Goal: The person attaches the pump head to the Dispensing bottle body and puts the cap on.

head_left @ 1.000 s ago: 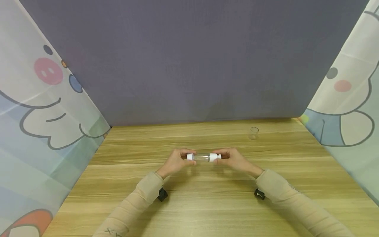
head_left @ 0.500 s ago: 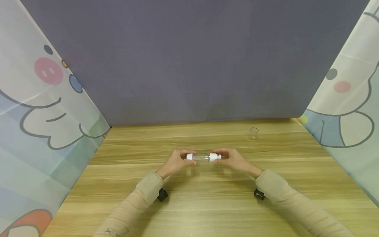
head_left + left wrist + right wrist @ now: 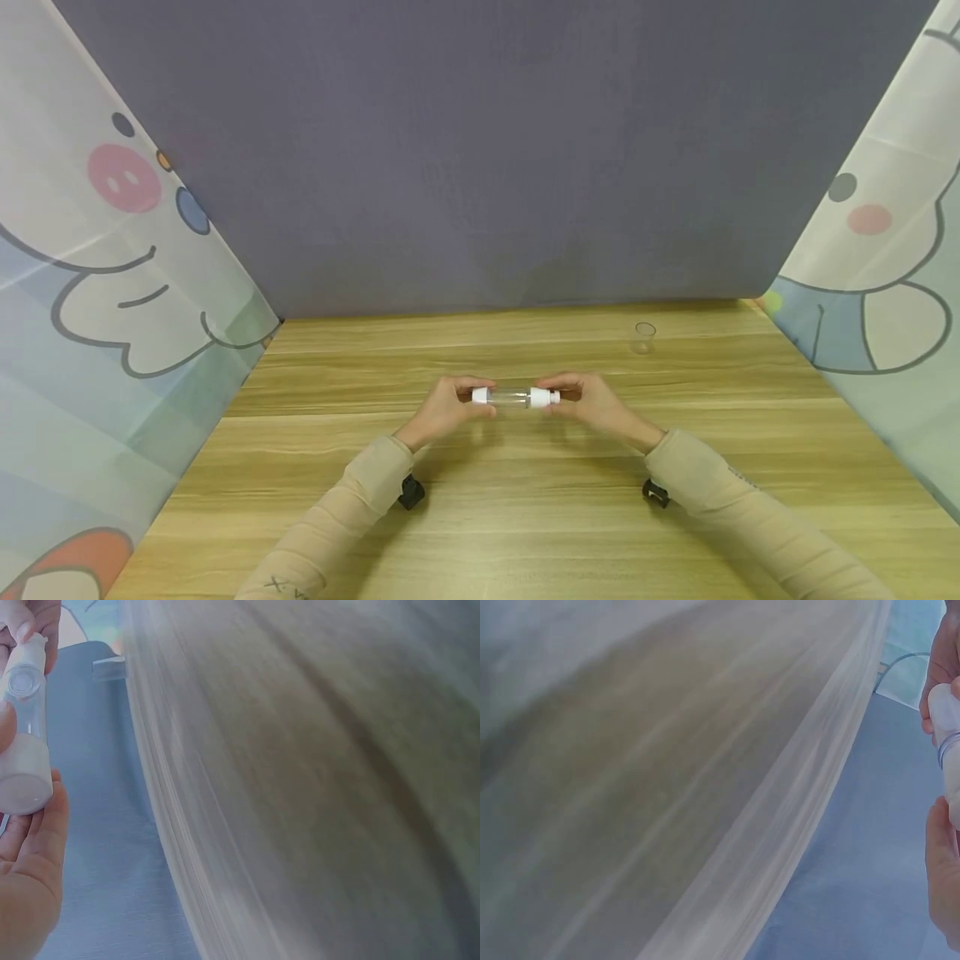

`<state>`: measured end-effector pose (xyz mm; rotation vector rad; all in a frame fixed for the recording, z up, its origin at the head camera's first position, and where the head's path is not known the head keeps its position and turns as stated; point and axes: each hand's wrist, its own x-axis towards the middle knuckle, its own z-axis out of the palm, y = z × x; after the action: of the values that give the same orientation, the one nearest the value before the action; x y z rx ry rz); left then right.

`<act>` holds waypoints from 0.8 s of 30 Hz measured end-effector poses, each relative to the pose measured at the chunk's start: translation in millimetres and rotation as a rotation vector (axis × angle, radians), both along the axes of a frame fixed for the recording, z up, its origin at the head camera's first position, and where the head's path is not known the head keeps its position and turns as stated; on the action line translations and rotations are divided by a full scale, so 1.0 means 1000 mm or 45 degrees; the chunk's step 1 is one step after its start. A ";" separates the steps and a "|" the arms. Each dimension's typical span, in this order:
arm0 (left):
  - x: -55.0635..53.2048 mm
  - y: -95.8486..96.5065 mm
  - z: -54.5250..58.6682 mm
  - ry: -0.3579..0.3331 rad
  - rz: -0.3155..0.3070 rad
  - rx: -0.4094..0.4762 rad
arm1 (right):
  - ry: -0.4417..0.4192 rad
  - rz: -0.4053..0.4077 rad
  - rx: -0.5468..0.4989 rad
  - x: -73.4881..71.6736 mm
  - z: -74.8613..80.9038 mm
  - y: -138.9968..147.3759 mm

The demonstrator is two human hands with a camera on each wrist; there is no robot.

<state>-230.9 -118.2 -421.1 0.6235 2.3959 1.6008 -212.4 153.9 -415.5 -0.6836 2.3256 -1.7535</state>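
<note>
A small pump bottle (image 3: 510,398) lies level between both hands in the head view, held over the table. Its middle is see-through, with a white base on the left and a white collar with a short nozzle on the right. My left hand (image 3: 444,408) pinches the base between thumb and fingers. At the other end, my right hand (image 3: 596,406) pinches the white collar the same way. The left wrist view shows the white base (image 3: 25,776) resting on the left fingers (image 3: 51,825). In the right wrist view the bottle (image 3: 946,712) is partly cut off by the frame edge.
A clear, open-topped small cup (image 3: 642,337) stands at the back right of the wooden table (image 3: 510,525). Behind the table rises a dark grey panel (image 3: 480,167). Cartoon-printed curtains (image 3: 82,333) close off both sides.
</note>
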 end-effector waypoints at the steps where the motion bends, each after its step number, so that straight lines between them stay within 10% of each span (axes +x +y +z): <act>1: 0.000 0.000 0.000 0.002 -0.001 0.001 | 0.003 0.004 0.003 0.000 0.000 0.000; 24: 0.001 0.001 0.002 -0.020 -0.020 0.036 | 0.057 0.052 0.108 -0.002 0.000 0.002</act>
<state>-229.6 -117.6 -419.1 0.6308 2.3551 1.6295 -214.1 156.3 -415.6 -0.7586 2.3818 -1.6288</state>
